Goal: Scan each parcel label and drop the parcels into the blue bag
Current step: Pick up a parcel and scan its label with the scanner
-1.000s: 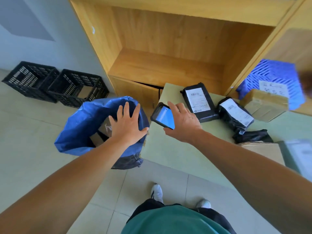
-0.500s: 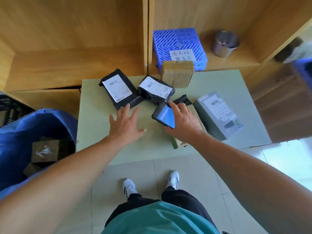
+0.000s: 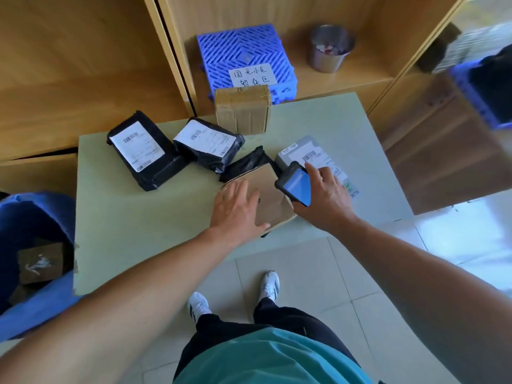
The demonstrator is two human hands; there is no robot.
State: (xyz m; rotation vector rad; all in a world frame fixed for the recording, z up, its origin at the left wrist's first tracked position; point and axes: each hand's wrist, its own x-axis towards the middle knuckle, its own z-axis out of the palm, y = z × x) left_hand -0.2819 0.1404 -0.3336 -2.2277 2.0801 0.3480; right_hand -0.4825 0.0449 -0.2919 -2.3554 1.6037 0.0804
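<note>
Left hand [image 3: 239,209], open and palm down, now lies on the flat brown cardboard parcel [image 3: 270,198] at frame centre; half a second ago it was spread over bare table further left, and a second ago it was at the mouth of the blue bag. Right hand [image 3: 322,198] grips a black handheld phone-type scanner with a lit blue screen [image 3: 296,184], just right of that parcel and over the near corner of a grey plastic mailer with a white label [image 3: 310,156].

Head view, meaning of the change: judged, the bag drop is finished and the brown parcel is the next pick. Its upper face shows no label, so it may need turning before a scan.

Pale green table [image 3: 124,217] also carries, centre to upper left: a long black plastic parcel with a white barcode label [image 3: 144,151], a squat black plastic parcel with a white label [image 3: 207,142], a crumpled black bag parcel [image 3: 249,164] partly under the brown one, and a taped cardboard box [image 3: 243,109] at the far edge. The soft blue bag [image 3: 41,309] stands open at lower left, a brown box inside.

Writing: label print is too small to read. A handwritten paper slip [image 3: 250,74] on the blue plastic crate [image 3: 243,54], top centre, bears Chinese characters; I cannot read them with confidence.
</note>
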